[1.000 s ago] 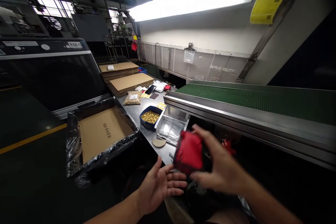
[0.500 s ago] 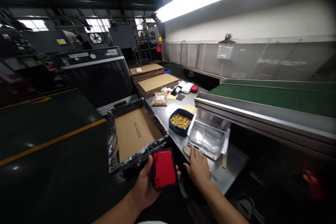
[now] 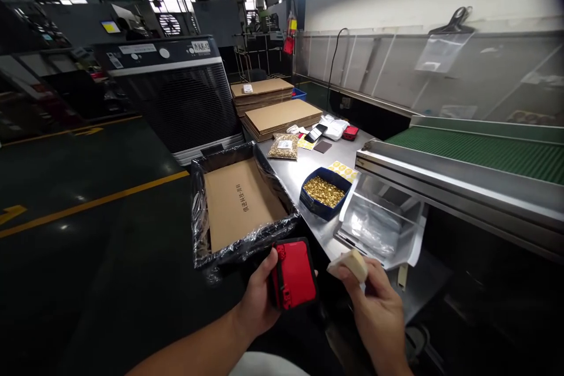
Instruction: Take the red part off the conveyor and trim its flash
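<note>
**Red case point(image 3: 298, 273) in left hand point(image 3: 259, 302), pale pad point(image 3: 355, 265) in right hand point(image 3: 379, 314)**

I'm running this from afar: left fingers wrapped round the case, camera side of the blue tub point(image 3: 318, 207), a bit left. Right fingers pinch the pad, also camera side, slightly right of the tub. Carton point(image 3: 251, 244) sits left of the tub, clear bags point(image 3: 374, 230) right.

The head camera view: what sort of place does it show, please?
Probably a factory floor: there are a green conveyor belt, a blue tray of small gold-coloured pieces, and stacked cardboard sheets.
</note>
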`<state>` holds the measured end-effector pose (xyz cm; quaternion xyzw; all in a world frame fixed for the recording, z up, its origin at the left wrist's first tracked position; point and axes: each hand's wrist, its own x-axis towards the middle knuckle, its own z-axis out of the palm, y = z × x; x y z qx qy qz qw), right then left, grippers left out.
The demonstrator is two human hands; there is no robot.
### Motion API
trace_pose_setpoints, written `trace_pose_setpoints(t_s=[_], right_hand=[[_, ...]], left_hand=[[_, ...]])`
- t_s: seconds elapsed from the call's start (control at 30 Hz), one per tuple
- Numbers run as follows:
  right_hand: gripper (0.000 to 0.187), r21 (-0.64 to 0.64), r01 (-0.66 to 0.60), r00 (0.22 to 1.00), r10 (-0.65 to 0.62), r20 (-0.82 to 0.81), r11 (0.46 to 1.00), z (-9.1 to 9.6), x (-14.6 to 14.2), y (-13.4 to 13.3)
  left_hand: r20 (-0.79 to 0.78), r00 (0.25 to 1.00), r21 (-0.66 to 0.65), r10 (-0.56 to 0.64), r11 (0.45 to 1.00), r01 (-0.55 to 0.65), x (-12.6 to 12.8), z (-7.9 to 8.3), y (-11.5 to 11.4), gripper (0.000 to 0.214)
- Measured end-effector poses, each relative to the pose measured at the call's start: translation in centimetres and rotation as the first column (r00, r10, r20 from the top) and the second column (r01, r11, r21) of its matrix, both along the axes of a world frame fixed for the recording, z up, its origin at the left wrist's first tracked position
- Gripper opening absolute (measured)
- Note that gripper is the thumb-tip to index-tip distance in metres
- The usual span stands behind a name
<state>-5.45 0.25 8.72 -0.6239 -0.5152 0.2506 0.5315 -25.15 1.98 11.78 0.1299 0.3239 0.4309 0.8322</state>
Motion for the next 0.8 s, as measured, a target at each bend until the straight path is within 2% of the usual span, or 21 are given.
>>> trace_pose_setpoints(t_s=[0.07, 0.17, 0.3, 0.4, 0.47, 0.53, 0.57, 0.6, 0.63, 0.67, 0.73, 0.77, 0.8], right_hand=[[0.019, 0.032, 0.047, 0.990, -0.042, -0.133, 0.998, 2.2, -1.1, -2.1], [0.016, 0.064, 0.025, 0.970, -0.009, -0.245, 0.998, 3.8, -2.4, -4.6], [0.017, 0.008, -0.185, 0.941, 0.179, -0.286, 0.983, 4.6, -2.7, -5.7], [0.045, 0.010, -0.387, 0.915, 0.386, -0.114, 0.922, 4.8, -1.9, -5.2], [0.059, 0.005, -0.505, 0.862, 0.504, 0.048, 0.863, 4.9, -1.2, -4.7], [0.048, 0.004, -0.617, 0.781, 0.612, 0.124, 0.787, 5.0, -0.5, -4.7], [0.035, 0.017, -0.666, 0.742, 0.661, 0.113, 0.746, 5.1, -0.1, -4.9], [0.023, 0.044, -0.684, 0.729, 0.680, 0.073, 0.728, 5.1, 0.1, -5.2], [0.014, 0.082, -0.653, 0.756, 0.655, 0.011, 0.753, 5.2, 0.2, -5.7], [0.009, 0.111, -0.565, 0.817, 0.573, -0.066, 0.818, 5.2, 0.2, -6.1], [0.008, 0.108, -0.281, 0.934, 0.297, -0.199, 0.954, 5.1, -0.2, -6.7], [0.010, 0.085, -0.157, 0.960, 0.173, -0.222, 0.984, 5.1, -0.6, -6.9], [0.010, 0.069, -0.084, 0.971, 0.098, -0.217, 0.994, 5.0, -1.0, -6.9]], left_hand=[[-0.009, 1.000, -0.008, 0.001, 1.000, -0.001, 0.6, 0.1, -0.2, 0.065], [0.060, 0.998, -0.005, -0.002, 1.000, 0.002, 1.5, 0.1, -0.4, 0.060], [0.111, 0.993, -0.044, -0.048, 0.998, 0.053, 2.2, 0.0, -0.6, 0.063], [0.101, 0.991, -0.073, -0.092, 0.992, 0.099, 2.2, 0.1, -0.7, 0.064], [0.086, 0.992, -0.075, -0.098, 0.992, 0.104, 2.2, 0.3, -0.8, 0.064], [0.077, 0.991, -0.081, -0.107, 0.990, 0.113, 2.0, 0.5, -0.8, 0.066], [0.074, 0.990, -0.081, -0.117, 0.989, 0.123, 2.0, 0.6, -0.9, 0.068], [0.072, 0.989, -0.078, -0.125, 0.988, 0.131, 2.0, 0.6, -0.9, 0.071], [0.070, 0.989, -0.070, -0.130, 0.988, 0.135, 1.9, 0.7, -1.0, 0.073], [0.067, 0.990, -0.058, -0.128, 0.990, 0.132, 1.9, 0.7, -1.0, 0.074], [0.065, 0.992, -0.019, -0.111, 0.993, 0.113, 1.9, 0.8, -1.1, 0.075], [0.067, 0.993, 0.001, -0.101, 0.995, 0.101, 2.0, 0.8, -1.2, 0.075], [0.068, 0.993, 0.022, -0.092, 0.996, 0.090, 2.0, 0.8, -1.3, 0.075]])
